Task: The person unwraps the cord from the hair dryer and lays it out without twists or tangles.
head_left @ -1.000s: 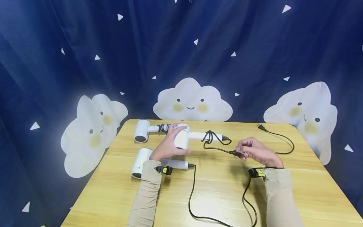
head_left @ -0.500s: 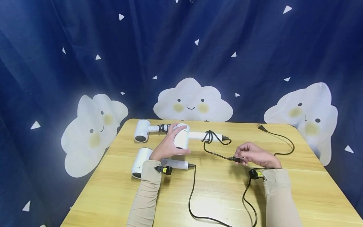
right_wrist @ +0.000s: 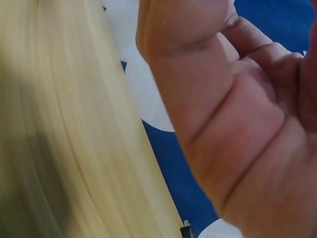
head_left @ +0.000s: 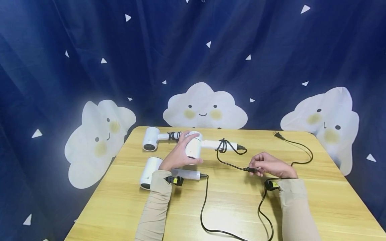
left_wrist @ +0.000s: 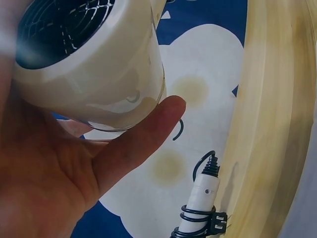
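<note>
My left hand (head_left: 182, 152) grips the round head of a white hair dryer (head_left: 193, 147), its thumb and fingers spread around the barrel. In the left wrist view the grille end of this hair dryer (left_wrist: 114, 79) fills the upper left, above my thumb. Its handle points right, with black cord (head_left: 223, 145) looped loosely around it. To the right, my right hand (head_left: 269, 164) pinches the plug (head_left: 249, 169) at the end of that cord, between thumb and fingertips. In the right wrist view my right hand (right_wrist: 233, 114) hides the plug.
A second hair dryer (head_left: 151, 139), its cord wound round the handle, lies at the back left. Nearer me lies a third hair dryer (head_left: 150, 172), partly behind my left forearm. Its long black cord (head_left: 206, 201) runs along the table (head_left: 235, 194), with a plug (head_left: 278, 135) at the back right.
My right hand has come slightly nearer and left with the plug, and the stretch of cord behind it slants lower. The left hand and its hair dryer have stayed put.
</note>
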The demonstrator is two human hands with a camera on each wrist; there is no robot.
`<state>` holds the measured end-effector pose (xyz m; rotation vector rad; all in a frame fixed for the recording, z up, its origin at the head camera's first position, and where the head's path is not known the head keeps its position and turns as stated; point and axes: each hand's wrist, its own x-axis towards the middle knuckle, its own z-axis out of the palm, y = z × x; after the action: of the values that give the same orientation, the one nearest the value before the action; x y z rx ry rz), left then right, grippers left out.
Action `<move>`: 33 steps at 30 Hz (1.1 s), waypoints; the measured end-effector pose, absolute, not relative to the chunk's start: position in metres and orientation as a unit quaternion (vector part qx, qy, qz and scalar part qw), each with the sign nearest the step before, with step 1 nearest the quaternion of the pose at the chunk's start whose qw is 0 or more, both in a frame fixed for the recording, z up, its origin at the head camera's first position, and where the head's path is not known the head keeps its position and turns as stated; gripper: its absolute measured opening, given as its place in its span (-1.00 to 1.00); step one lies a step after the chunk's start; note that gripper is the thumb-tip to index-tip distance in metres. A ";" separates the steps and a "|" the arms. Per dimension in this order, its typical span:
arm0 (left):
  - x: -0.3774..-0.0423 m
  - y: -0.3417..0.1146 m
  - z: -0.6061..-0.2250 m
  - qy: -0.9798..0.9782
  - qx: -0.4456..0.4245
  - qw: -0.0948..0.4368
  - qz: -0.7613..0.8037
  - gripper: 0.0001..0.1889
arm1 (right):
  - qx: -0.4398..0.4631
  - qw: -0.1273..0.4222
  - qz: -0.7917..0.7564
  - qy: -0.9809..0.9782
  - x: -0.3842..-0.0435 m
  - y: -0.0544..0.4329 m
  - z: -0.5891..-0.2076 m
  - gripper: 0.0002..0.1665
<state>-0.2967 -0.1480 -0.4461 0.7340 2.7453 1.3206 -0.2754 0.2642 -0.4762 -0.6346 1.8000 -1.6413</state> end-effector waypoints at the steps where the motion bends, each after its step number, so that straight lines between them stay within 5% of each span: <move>1: -0.297 -0.148 -0.446 0.876 0.236 0.003 0.421 0.08 | -0.236 0.305 -0.619 0.683 -0.276 0.264 -0.477 -0.75; 15: -0.294 -0.146 -0.445 0.877 0.241 0.006 0.415 0.08 | -0.158 0.295 -0.623 0.707 -0.276 0.266 -0.480 -0.79; 33: -0.295 -0.144 -0.446 0.874 0.251 0.010 0.417 0.09 | -0.036 0.194 -0.632 0.749 -0.272 0.264 -0.465 -0.65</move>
<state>-0.2946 -0.1436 -0.4464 0.7826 2.7275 1.3001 -0.2720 0.2639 -0.4652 -0.1017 2.1012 -1.7728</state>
